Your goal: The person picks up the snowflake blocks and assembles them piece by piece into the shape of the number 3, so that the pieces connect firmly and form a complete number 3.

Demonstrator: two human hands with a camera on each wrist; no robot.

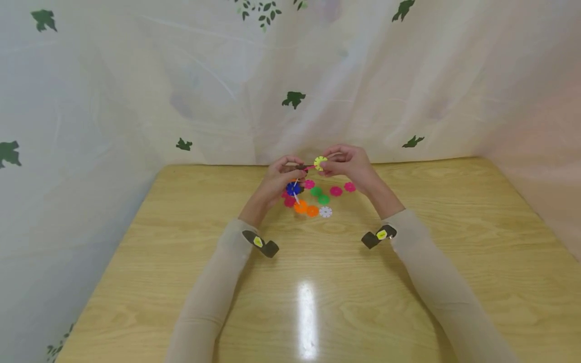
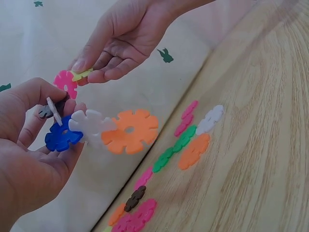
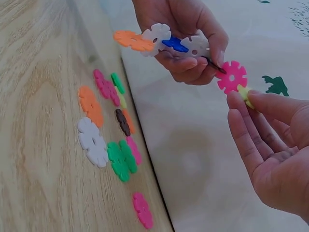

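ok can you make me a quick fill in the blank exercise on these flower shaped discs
1. The right grip pinches a ____ disc.
2. In the joined chain held by the left grip, the blue disc sits between two ____ ones.
3. The chain's end disc, farthest from the right grip, is coloured ____.
4. In the right wrist view, the table's white disc lies between an orange disc and a pair of discs coloured ____.

Missing words: yellow; white; orange; green.

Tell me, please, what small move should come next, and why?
Perhaps the right hand, pinching the yellow disc, should press it onto the pink disc: their edges meet, and the left hand holds the chain ending in that pink disc.
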